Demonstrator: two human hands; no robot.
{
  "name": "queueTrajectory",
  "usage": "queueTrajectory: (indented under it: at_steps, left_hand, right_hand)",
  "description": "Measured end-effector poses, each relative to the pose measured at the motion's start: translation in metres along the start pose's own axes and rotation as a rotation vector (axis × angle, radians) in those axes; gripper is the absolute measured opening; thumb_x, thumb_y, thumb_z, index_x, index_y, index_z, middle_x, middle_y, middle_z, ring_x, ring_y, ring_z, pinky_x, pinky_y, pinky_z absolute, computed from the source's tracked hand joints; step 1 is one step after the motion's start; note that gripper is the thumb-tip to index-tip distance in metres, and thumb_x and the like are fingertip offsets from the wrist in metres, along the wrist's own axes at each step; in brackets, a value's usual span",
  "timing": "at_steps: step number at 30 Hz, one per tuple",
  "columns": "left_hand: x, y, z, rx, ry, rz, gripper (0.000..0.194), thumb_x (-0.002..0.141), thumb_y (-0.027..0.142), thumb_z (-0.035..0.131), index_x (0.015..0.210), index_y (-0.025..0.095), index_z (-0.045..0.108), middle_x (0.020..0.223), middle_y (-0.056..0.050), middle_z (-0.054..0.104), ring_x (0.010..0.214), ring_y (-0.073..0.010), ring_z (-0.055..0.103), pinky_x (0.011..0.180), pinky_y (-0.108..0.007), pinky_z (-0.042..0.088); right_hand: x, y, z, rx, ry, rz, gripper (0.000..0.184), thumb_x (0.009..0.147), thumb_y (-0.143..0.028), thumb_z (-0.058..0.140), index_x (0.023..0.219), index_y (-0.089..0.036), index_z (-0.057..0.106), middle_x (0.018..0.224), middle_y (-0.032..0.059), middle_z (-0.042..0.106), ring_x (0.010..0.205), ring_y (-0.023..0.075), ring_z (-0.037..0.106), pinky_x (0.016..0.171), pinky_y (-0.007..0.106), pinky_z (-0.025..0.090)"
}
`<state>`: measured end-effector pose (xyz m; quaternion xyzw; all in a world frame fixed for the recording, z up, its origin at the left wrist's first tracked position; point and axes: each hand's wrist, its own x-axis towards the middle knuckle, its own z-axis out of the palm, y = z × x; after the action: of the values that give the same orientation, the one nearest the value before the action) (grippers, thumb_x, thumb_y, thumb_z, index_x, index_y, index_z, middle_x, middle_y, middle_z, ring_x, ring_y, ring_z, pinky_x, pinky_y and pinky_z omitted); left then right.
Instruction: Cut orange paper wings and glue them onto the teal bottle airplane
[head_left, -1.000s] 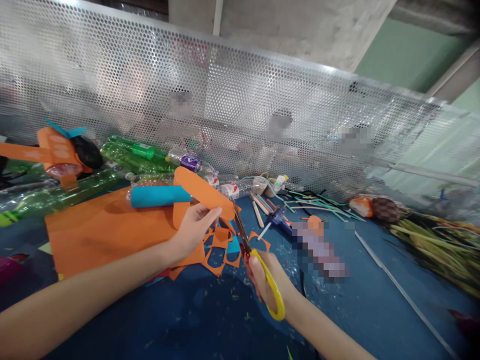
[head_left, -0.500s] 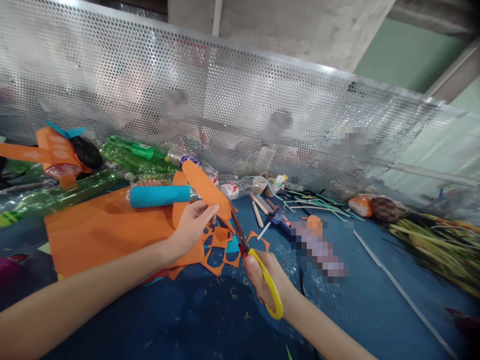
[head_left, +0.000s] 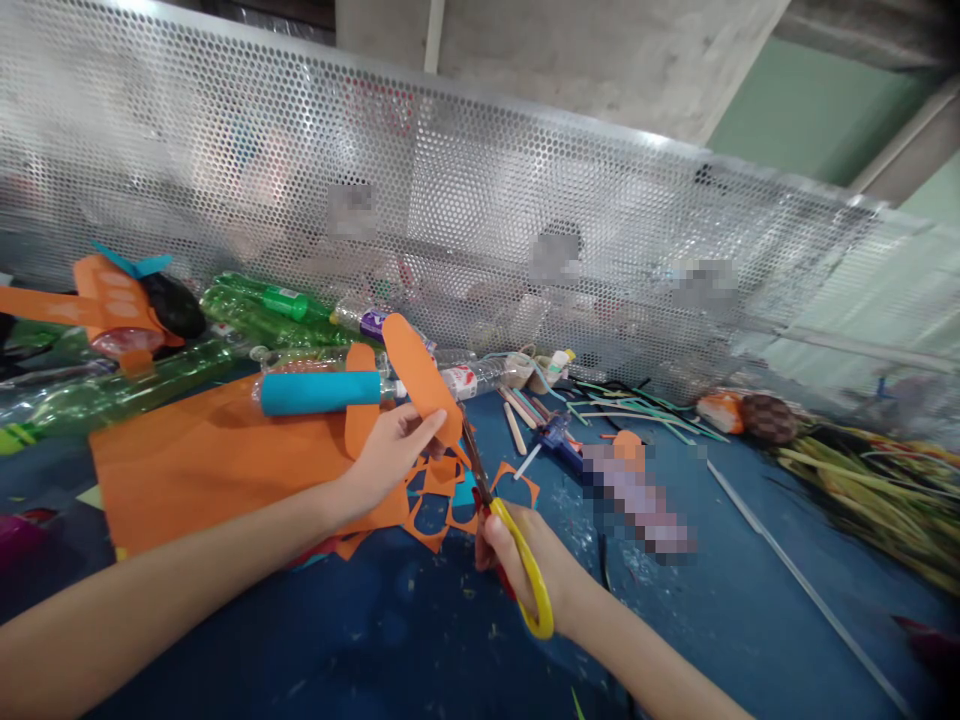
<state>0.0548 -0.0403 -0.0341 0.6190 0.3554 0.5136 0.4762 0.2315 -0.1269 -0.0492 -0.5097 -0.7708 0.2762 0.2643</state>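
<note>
My left hand [head_left: 396, 445] pinches the lower end of a long orange paper strip [head_left: 420, 375] with a rounded top, held tilted above the table. Yellow and red scissors [head_left: 534, 580] are gripped in my right hand [head_left: 529, 560], their blades pointing up at the strip's lower right edge. Under and beside my left hand lie a large orange sheet [head_left: 202, 470] and cut orange scraps [head_left: 427, 522]. Behind that wrist, a bottle wrapped in blue paper [head_left: 321, 393] rests across another orange strip [head_left: 361, 362].
Green plastic bottles [head_left: 259, 310] and an orange paper model plane [head_left: 112, 300] sit at the left. A glue gun [head_left: 559, 440], glue sticks [head_left: 514, 428] and thin straws [head_left: 637, 410] are right of centre. A perforated metal panel [head_left: 465, 200] borders the blue table [head_left: 375, 640].
The orange strip and my left hand have shifted slightly right. My right hand's grip on the scissors has closed a little and the handles have swung slightly left.
</note>
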Motion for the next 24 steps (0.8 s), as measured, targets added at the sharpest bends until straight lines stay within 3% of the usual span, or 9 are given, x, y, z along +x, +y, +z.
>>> queueTrajectory:
  at_steps: [8, 24]
  left_hand:
    - [-0.0021, 0.0037, 0.0018, 0.051, 0.002, 0.016, 0.026, 0.082, 0.037, 0.053, 0.066, 0.016, 0.059, 0.054, 0.000, 0.057, 0.052, -0.0128, 0.054, 0.051, -0.024, 0.042]
    - [-0.0081, -0.0026, 0.0038, 0.096, -0.067, 0.043, 0.024, 0.085, 0.036, 0.051, 0.076, 0.015, 0.059, 0.064, 0.000, 0.061, 0.056, -0.0120, 0.059, 0.056, -0.023, 0.046]
  right_hand:
    - [-0.0007, -0.0078, -0.0043, -0.047, 0.003, -0.042, 0.064, 0.086, -0.066, 0.010, 0.067, -0.019, 0.049, 0.062, 0.0052, 0.055, 0.053, 0.0153, 0.050, 0.052, 0.028, 0.038]
    - [0.0022, 0.0015, 0.0008, 0.030, 0.069, -0.059, 0.059, 0.086, -0.065, 0.017, 0.066, -0.020, 0.047, 0.060, 0.0045, 0.057, 0.053, 0.0155, 0.053, 0.050, 0.027, 0.038]
